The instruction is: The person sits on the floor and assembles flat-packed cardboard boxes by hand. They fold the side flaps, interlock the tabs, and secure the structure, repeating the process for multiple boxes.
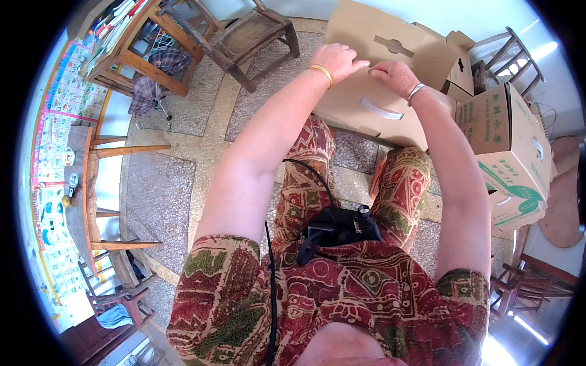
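A brown cardboard box [345, 107] stands in front of my knees, with a pale plastic carry handle [381, 109] on its near panel. A raised flap behind it has a slotted cut-out [394, 46]. My left hand [339, 61] is over the box's top edge, fingers curled and thumb stretched toward the other hand. Close beside it, my right hand [395, 77] is closed in a pinch, its fingertips almost meeting the left thumb. Whatever lies between the fingers is too small to make out.
More cardboard boxes [488, 122] with green print stand to the right. A wooden chair [250, 46] is at the far left of the box, by a wooden shelf unit [131, 46]. A wooden table [79, 195] stands at the left wall. A black pouch [339, 229] with a cable rests at my waist.
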Demonstrator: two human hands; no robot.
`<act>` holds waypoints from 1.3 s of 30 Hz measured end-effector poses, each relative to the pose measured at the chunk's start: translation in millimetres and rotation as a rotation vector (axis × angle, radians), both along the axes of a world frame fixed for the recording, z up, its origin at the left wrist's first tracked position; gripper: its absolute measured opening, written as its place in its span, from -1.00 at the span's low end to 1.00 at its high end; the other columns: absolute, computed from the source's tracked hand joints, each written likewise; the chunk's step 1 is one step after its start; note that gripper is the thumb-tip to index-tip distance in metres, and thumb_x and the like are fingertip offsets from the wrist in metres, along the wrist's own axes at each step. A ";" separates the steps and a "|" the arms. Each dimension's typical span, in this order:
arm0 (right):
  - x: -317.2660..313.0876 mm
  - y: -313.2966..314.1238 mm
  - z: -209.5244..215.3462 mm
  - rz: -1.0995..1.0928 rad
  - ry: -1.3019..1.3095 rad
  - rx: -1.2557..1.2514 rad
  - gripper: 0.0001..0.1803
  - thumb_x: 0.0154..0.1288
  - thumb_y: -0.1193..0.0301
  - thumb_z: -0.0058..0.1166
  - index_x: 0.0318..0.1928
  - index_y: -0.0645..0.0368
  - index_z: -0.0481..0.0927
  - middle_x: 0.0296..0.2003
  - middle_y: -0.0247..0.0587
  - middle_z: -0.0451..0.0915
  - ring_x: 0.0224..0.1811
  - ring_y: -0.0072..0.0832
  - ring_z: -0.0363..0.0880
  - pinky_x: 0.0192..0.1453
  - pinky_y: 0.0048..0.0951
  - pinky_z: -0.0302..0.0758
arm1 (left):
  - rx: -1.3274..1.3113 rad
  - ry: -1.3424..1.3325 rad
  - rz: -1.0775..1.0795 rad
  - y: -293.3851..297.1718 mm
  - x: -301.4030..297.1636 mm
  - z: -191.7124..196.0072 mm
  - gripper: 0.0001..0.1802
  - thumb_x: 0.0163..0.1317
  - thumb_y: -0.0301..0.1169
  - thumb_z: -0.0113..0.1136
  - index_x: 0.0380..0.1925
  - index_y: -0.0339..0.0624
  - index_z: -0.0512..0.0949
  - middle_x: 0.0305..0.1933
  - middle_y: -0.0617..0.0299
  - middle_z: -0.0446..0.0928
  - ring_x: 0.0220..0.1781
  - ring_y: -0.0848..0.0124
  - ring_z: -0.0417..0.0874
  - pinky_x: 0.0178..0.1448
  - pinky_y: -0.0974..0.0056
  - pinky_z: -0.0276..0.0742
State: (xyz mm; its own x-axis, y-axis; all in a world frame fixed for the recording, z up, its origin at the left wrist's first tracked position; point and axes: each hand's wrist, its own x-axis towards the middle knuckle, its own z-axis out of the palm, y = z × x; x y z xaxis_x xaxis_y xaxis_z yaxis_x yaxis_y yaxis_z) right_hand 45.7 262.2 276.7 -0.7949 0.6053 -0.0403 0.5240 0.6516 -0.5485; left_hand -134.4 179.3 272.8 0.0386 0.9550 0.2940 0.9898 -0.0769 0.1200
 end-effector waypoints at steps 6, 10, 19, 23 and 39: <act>27.4 -14.1 -9.4 -0.030 0.027 0.281 -0.65 0.18 0.19 -0.03 -0.12 0.12 0.55 -0.18 -0.11 0.55 -0.10 -0.19 0.48 0.04 -0.26 0.38 | -0.152 0.005 0.031 -4.7 -7.1 -12.1 -0.36 0.20 0.19 -0.27 -0.54 -0.08 0.60 -0.44 0.15 0.59 -0.33 0.20 0.61 -0.21 0.15 0.49; 75.6 -14.9 -16.7 -0.108 -0.022 0.582 -0.65 0.19 0.21 -0.01 -0.09 0.15 0.54 -0.10 -0.13 0.50 -0.02 -0.17 0.43 0.05 -0.24 0.38 | -0.192 0.022 0.016 -3.6 -11.7 -10.8 -0.32 0.20 0.23 -0.32 -0.49 -0.05 0.61 -0.40 0.17 0.61 -0.31 0.22 0.63 -0.21 0.16 0.52; 66.6 -15.1 -38.0 -0.219 -0.097 0.519 -0.74 0.24 0.18 -0.07 -0.32 0.09 0.53 -0.37 -0.17 0.54 -0.24 -0.21 0.51 -0.10 -0.24 0.44 | -0.240 0.017 0.021 -1.1 -8.9 -10.6 -0.32 0.18 0.25 -0.30 -0.46 -0.04 0.63 -0.38 0.14 0.61 -0.29 0.20 0.63 -0.19 0.15 0.52; 61.9 -15.9 -34.4 -0.243 -0.194 0.432 -0.65 0.29 0.09 -0.18 -0.36 0.08 0.50 -0.41 -0.11 0.56 -0.31 -0.15 0.54 -0.19 -0.19 0.46 | -0.270 -0.010 0.011 2.0 -12.3 -11.6 -0.34 0.19 0.24 -0.29 -0.43 -0.03 0.63 -0.38 0.14 0.61 -0.29 0.20 0.63 -0.19 0.14 0.52; 82.4 -4.1 -39.6 -0.294 -0.068 0.224 -0.59 0.26 0.01 -0.15 -0.29 0.06 0.55 -0.36 -0.06 0.58 -0.25 -0.13 0.54 -0.17 -0.22 0.45 | -0.170 0.017 -0.061 11.7 25.7 -29.0 -0.43 0.23 0.14 -0.25 -0.46 -0.03 0.60 -0.36 0.19 0.61 -0.26 0.27 0.61 -0.15 0.18 0.48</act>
State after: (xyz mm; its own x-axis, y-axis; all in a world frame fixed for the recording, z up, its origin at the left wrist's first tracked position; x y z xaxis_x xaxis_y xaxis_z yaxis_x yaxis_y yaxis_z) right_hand 128.0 258.1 237.2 -0.5860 0.8070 0.0723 0.7367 0.5678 -0.3673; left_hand -108.7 191.0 243.8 0.1014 0.9866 0.1275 0.9860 -0.1167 0.1191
